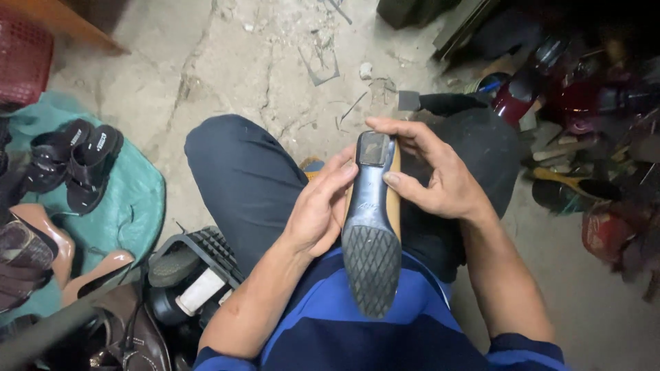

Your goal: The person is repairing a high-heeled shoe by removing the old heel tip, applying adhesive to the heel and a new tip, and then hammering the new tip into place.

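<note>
A cracked concrete floor (227, 62) fills the upper middle of the view, strewn with small scraps and grit. On its left edge lies a teal cloth (134, 199) carrying a pair of black sandals (72, 161), set side by side and touching. Below the cloth, at the lower left corner, a heap of shoes (41, 254) in tan and brown lies against a black ridged sole (206, 251). A red crate (24, 55) shows at the upper left corner. Along the right edge sits a dark, blurred clutter (584, 117) of red and black items, too dim to tell apart.

The person sits with a knee in dark trousers (240, 172) raised at the middle, and a blue striped shirt (330, 323) at the bottom edge.

A dark blue shoe (371, 227) is held sole up over the lap, between both hands, its grid-patterned forepart toward the person and its heel (375, 148) pointing away toward the floor. A tan edge runs down its right side.

The left hand (320, 206) grasps the shoe along its left side, fingers curled onto the sole near the heel. The right hand (433, 168) grasps the heel end, fingers arched over the top of the heel and the thumb pressed on the shoe's right edge.
</note>
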